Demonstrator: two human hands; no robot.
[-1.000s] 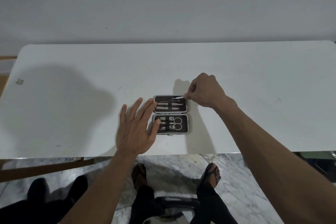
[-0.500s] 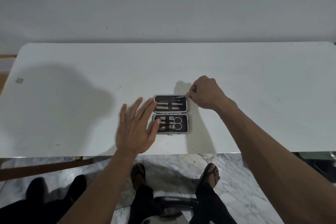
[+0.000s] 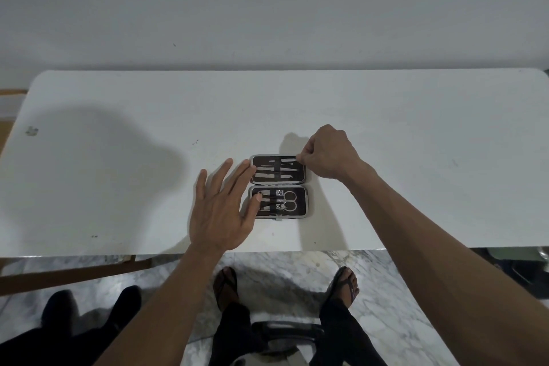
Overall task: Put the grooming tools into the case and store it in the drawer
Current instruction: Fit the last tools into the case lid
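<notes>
The white bench (image 3: 386,128) stands against a plain wall and takes most of the view; no drawer can be seen in the picture. Near its front edge, a little right of the middle, the case (image 3: 278,186) lies fully open and flat, its two halves one behind the other, so that every strap is easy to reach from above. The far half carries the long thin tools, the near half the scissors (image 3: 289,200) and the short pieces. No loose tool is visible on the bench, so the filling seems to be almost done.

The left hand (image 3: 221,211) lies flat at the left side of the case with the fingers (image 3: 237,171) spread wide. It grips nothing; the fingertips touch the left edge of the far half and the thumb rests on the near half, probably to keep the light case from sliding.

The right hand (image 3: 329,154) is at the far right corner of the case. Its fingers are pinched narrow on the right end of the thin tool (image 3: 282,161) in the top row, apparently pushing it under the strap.
</notes>
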